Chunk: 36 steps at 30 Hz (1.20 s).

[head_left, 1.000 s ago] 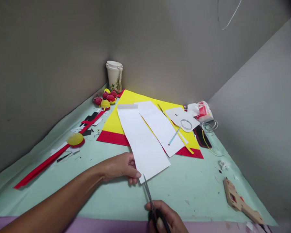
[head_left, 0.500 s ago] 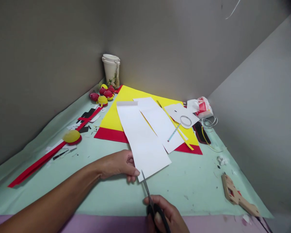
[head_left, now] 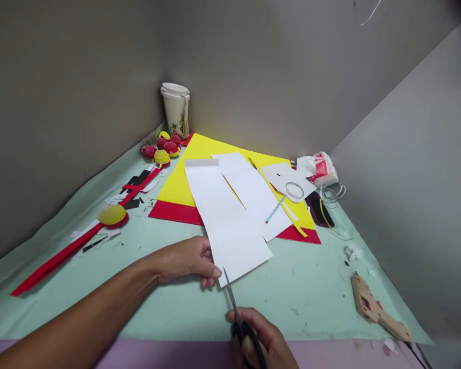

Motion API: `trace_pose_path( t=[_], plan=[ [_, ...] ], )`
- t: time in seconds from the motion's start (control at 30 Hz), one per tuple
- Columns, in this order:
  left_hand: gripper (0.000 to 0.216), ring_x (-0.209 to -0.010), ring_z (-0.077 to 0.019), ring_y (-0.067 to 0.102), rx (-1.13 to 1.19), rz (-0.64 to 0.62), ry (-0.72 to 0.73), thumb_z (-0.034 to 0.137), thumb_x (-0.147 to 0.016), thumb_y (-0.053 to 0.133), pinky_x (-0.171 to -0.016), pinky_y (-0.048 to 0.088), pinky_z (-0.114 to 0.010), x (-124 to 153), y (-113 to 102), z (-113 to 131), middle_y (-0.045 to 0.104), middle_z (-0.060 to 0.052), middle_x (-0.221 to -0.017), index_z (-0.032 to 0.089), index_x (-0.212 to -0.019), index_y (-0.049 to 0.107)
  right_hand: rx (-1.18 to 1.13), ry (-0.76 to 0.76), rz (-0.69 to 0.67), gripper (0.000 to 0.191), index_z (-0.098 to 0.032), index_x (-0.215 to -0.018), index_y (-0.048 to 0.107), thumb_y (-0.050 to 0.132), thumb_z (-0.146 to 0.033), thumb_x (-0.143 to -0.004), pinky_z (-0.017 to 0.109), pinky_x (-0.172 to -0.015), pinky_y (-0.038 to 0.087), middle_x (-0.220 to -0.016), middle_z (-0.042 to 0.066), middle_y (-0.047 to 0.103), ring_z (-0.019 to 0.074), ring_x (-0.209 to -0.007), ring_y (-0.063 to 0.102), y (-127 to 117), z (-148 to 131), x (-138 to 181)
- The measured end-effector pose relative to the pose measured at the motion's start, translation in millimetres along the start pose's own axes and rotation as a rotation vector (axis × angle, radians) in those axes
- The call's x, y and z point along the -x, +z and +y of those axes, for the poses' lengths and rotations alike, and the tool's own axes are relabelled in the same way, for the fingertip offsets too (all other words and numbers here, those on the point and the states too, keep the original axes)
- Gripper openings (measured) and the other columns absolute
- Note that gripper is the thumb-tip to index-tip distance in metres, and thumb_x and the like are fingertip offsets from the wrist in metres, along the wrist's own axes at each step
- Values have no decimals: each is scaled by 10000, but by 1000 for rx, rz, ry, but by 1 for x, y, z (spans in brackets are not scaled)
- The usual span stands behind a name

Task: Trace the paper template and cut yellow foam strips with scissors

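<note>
My left hand pinches the near left corner of a long white paper strip that lies across yellow and red sheets. My right hand, at the bottom edge of the view, is closed round the black handles of a pair of scissors. The scissor blades point up and away, and their tips touch the near edge of the white strip just right of my left fingers. A second white strip lies beside the first.
A paper cup stands in the far corner, with red and yellow balls in front of it. A long red strip lies at left. A pen, tape ring, plastic bag and glue gun lie at right.
The scissor tips have closed in on the near edge of the white strip. The view has tilted slightly, so everything sits a little higher in the picture. My left hand keeps its pinch.
</note>
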<state>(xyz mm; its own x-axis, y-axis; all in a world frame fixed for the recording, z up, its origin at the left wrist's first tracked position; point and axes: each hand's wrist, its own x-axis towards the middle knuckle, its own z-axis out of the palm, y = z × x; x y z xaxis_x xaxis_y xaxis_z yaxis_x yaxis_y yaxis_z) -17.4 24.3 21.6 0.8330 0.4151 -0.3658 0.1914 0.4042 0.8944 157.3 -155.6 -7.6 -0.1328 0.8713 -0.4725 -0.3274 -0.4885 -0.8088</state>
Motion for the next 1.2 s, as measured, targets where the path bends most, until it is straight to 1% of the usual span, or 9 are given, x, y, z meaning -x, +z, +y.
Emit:
trace_pose_path(
  t=[0.23, 0.4, 0.53, 0.7, 0.9, 1.2],
  plan=[
    [183, -603, -122, 627, 15, -6, 1, 204, -691, 730, -557, 486, -229, 0, -1, -1, 690, -17, -696, 135, -830, 634, 12, -15, 21, 616, -161, -1011, 641, 754, -641, -642, 195, -431, 305, -524, -72, 422, 57, -429, 297, -1, 2, 0],
    [189, -603, -125, 627, 15, -13, -1, 209, -692, 732, -563, 487, -235, -1, -1, 0, 692, -14, -702, 140, -841, 639, -1, -1, 30, 596, -172, -1011, 645, 757, -630, -646, 205, -439, 330, -533, -68, 424, 64, -426, 316, 0, 1, 1],
    [180, -603, -125, 624, 5, -12, 2, 207, -696, 729, -561, 481, -232, -1, -1, -1, 685, -14, -692, 141, -836, 638, 10, -10, 41, 576, -176, -1008, 649, 751, -623, -659, 204, -430, 327, -530, -66, 412, 65, -421, 315, 1, 3, 1],
    [205, -609, -129, 626, 6, -9, 2, 230, -690, 730, -559, 474, -234, -1, -2, -2, 686, -15, -716, 153, -850, 627, 1, -13, 35, 565, -183, -995, 650, 773, -606, -640, 203, -414, 289, -504, -82, 372, 62, -411, 272, 1, 3, 0],
    [211, -601, -126, 624, -3, -13, 12, 231, -690, 724, -550, 476, -228, -1, -2, -2, 686, -15, -703, 150, -857, 624, 9, -18, 40, 586, -185, -1004, 645, 762, -625, -635, 203, -416, 303, -518, -75, 394, 64, -413, 286, 2, 2, 0],
    [196, -595, -130, 627, 2, 5, 1, 232, -677, 728, -548, 483, -231, -1, 0, -1, 681, -17, -697, 147, -824, 629, -50, -33, 39, 595, -160, -1008, 639, 779, -604, -637, 189, -411, 226, -501, -98, 353, 43, -406, 229, 1, 10, -2]
  ],
)
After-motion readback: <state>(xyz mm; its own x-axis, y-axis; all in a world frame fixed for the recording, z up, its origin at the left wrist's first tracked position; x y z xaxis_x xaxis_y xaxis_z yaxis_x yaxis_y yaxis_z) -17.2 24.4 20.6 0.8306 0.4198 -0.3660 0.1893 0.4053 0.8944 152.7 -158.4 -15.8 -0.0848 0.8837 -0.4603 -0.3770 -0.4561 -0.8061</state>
